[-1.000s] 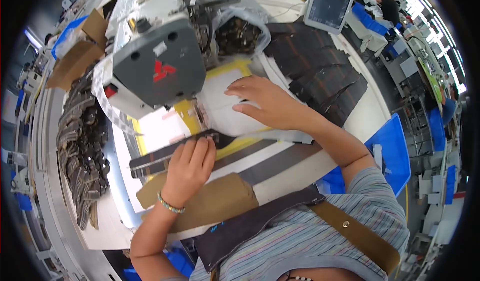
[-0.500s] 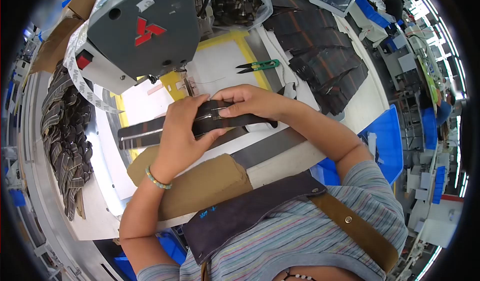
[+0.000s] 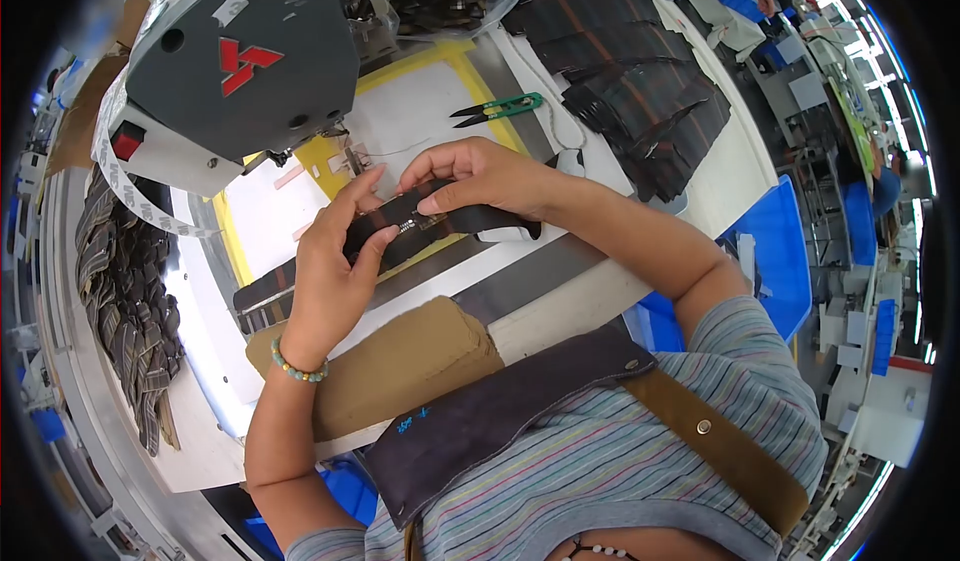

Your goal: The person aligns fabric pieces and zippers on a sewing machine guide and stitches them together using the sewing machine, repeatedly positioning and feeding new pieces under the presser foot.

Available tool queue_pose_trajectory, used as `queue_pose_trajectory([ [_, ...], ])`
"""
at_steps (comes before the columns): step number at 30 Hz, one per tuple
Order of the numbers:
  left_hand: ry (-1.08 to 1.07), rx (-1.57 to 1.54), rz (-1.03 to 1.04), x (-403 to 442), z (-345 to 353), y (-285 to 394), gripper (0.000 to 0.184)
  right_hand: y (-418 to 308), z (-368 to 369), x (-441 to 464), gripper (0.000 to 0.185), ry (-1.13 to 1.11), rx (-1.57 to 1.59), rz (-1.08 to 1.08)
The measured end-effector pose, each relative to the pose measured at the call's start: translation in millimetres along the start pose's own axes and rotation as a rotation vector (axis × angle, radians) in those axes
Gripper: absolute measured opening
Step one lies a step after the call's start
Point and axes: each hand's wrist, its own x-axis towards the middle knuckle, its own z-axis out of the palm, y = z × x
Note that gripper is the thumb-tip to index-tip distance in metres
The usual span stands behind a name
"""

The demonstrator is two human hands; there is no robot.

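A dark fabric strap with brownish stripes (image 3: 472, 220) runs between my hands, in front of the sewing machine head (image 3: 290, 71). My left hand (image 3: 335, 261) is closed on it, with the thumb at its near edge and the fingers behind. My right hand (image 3: 490, 179) pinches the strap a little farther right, its thumb on top. Between the two thumbs a small shiny metal piece (image 3: 408, 226) shows on the strap; its exact shape is partly covered. The strap's left end (image 3: 262, 293) extends past my left wrist over the work plate.
Green thread snips (image 3: 512, 108) lie beyond my right hand. Striped fabric pieces (image 3: 640, 76) are stacked at the back right. A heap of straps (image 3: 125, 291) fills the left side. A brown padded block (image 3: 400, 366) sits nearest me, and a blue bin (image 3: 785, 261) stands right.
My left hand has tilted, and its thumb has come closer to the right thumb. The strap's left part has turned, so its bright line no longer shows. The camera view has shifted slightly.
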Motion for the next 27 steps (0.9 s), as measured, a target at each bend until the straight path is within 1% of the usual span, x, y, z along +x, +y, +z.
queue_pose_trajectory([
  [2, 0.021, 0.009, 0.001, -1.2, 3.4, -0.5, 0.064, -0.7, -0.3, -0.6, 0.033, -0.003, 0.025, 0.012],
  [5, 0.018, -0.083, 0.001, 0.8, 3.4, -6.3, 0.067, -0.9, -1.3, -0.5, 0.034, -0.005, 0.033, 0.018],
  [8, -0.015, -0.176, -0.046, 0.9, 0.8, -5.1, 0.068, 0.7, -1.5, 0.3, 0.033, -0.004, 0.030, 0.000],
  [14, -0.018, -0.222, -0.037, 0.4, 1.4, -6.8, 0.068, -0.6, -1.3, -0.7, 0.033, -0.014, 0.033, -0.001],
  [17, -0.012, -0.208, -0.029, 0.4, 0.7, -6.9, 0.069, 0.8, -1.6, -0.5, 0.034, -0.011, 0.022, -0.009],
  [20, -0.020, -0.169, 0.032, 0.7, -1.1, -6.1, 0.074, 1.4, -0.8, -0.1, 0.035, -0.012, -0.013, -0.026],
  [22, -0.048, -0.110, -0.012, -0.2, -2.0, -0.1, 0.078, -1.3, 1.1, -2.1, 0.035, -0.017, -0.027, -0.020],
  [23, -0.062, -0.081, -0.034, -0.8, -2.1, 1.7, 0.080, -3.3, 2.4, -3.0, 0.036, -0.018, -0.097, -0.012],
  [25, -0.058, -0.015, -0.017, -2.1, -1.5, -2.8, 0.082, -6.9, 4.7, -4.6, 0.040, -0.021, -0.238, 0.005],
  [27, -0.049, -0.001, -0.008, -2.4, -0.7, -5.8, 0.083, -3.3, 5.0, -4.9, 0.044, -0.046, -0.426, -0.068],
])
